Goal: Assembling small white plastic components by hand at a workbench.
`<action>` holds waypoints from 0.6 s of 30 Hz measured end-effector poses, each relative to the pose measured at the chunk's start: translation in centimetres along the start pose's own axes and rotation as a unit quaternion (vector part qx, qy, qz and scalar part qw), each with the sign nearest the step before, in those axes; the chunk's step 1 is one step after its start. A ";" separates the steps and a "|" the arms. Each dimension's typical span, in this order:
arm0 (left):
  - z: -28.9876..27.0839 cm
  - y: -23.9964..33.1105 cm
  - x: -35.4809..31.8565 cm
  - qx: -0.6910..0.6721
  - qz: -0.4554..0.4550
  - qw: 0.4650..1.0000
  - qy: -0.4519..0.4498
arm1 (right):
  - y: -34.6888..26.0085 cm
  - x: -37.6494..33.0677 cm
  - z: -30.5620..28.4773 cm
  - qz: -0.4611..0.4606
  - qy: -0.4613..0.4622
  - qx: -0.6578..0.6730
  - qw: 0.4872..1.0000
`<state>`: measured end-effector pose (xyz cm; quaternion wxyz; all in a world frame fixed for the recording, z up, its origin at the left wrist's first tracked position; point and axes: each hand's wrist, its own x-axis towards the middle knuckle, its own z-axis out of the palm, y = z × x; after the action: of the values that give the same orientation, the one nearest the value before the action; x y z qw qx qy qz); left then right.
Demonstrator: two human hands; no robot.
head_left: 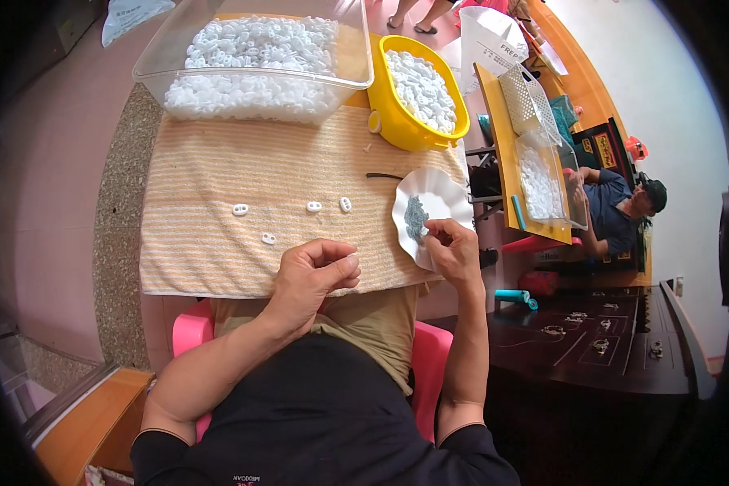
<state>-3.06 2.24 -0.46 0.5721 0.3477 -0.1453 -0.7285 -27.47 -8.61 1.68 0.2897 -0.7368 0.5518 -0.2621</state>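
Over the front part of the towel-covered table [219, 162], my left hand [320, 271] is closed, thumb and forefinger together; anything between them is too small to make out. My right hand [457, 249] reaches over a white scalloped plate [444, 188], its fingertips pinched at the edge of a pile of tiny grey pieces [415, 217]. Whether a piece is in that pinch cannot be seen. Several small white oval plastic parts with two holes lie loose on the towel, among them one part [240, 209] at the left and another [345, 204] nearer the plate.
A clear bin [251, 81] full of white parts stands at the back, beside a yellow basin [425, 134] of similar parts. A thin black stick [383, 175] lies by the plate. At right, a person [611, 206] sits at another table [506, 154].
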 end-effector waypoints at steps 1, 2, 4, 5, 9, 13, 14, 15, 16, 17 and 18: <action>0.0 0.0 0.0 0.000 0.001 1.000 -0.002 | 0.0 0.0 0.1 0.006 0.000 0.000 1.000; 0.0 0.0 0.0 0.000 0.001 1.000 -0.002 | 0.0 0.0 0.1 0.011 0.000 0.000 1.000; 0.1 0.0 -0.1 0.000 -0.002 1.000 -0.001 | 0.3 0.0 0.1 0.011 0.010 0.006 1.000; 0.1 0.1 -0.1 0.000 -0.002 1.000 -0.001 | 0.4 0.0 0.1 0.010 0.019 0.012 1.000; 0.1 0.1 -0.1 0.004 -0.006 1.000 0.002 | 0.1 -0.1 0.0 0.014 0.027 0.017 0.999; 0.2 0.1 -0.1 0.003 -0.005 1.000 -0.003 | 0.1 -0.5 0.4 -0.025 0.030 0.047 0.998; 0.3 0.1 -0.1 0.004 -0.005 1.000 -0.002 | -0.2 -0.8 0.5 -0.018 0.022 0.087 0.996; 0.2 0.1 -0.1 0.000 -0.004 1.000 -0.002 | -1.2 -1.1 0.8 -0.018 0.020 0.090 0.996; 0.2 0.1 -0.1 -0.003 -0.002 1.000 -0.002 | -2.6 -1.5 1.1 0.000 -0.004 0.138 0.990; 0.2 0.0 -0.1 -0.003 -0.002 1.000 -0.001 | -3.5 -1.9 1.6 0.018 -0.026 0.182 0.983; 0.1 0.0 -0.1 -0.005 -0.002 1.000 -0.002 | -3.5 -2.2 2.3 0.009 -0.034 0.209 0.977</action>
<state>-3.10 2.31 -0.36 0.5721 0.3437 -0.1416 -0.7311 -24.05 -5.41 2.47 0.4581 -0.6635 0.4812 -0.3441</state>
